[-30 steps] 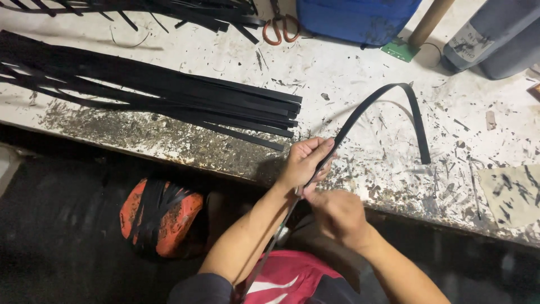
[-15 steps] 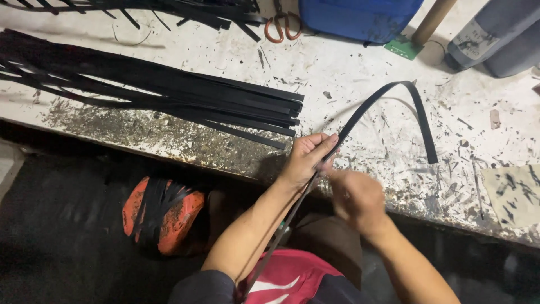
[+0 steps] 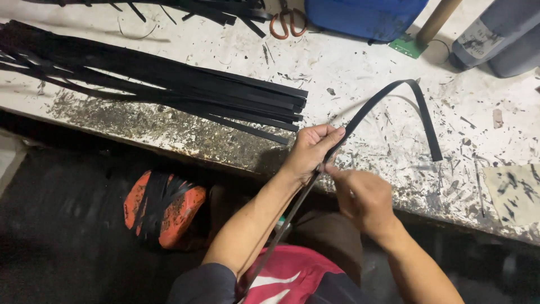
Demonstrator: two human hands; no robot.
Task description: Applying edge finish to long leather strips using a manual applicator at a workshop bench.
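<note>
On a paint-flecked white workbench (image 3: pixel 360 73) over dark floor, the left hand (image 3: pixel 310 151) grips a black strap (image 3: pixel 394 95), the right hand (image 3: pixel 363 194) pinching it at five o'clock.

Paint-flecked white desk (image 3: pixel 360 79), heap of black strips (image 3: pixel 152 84) along its left part, orange-handled scissors (image 3: pixel 288 21) and blue bag (image 3: pixel 368 16) at the far edge, grey bottles (image 3: pixel 500 34) in the far right corner, orange and black shoe (image 3: pixel 163 208) on the floor.
</note>
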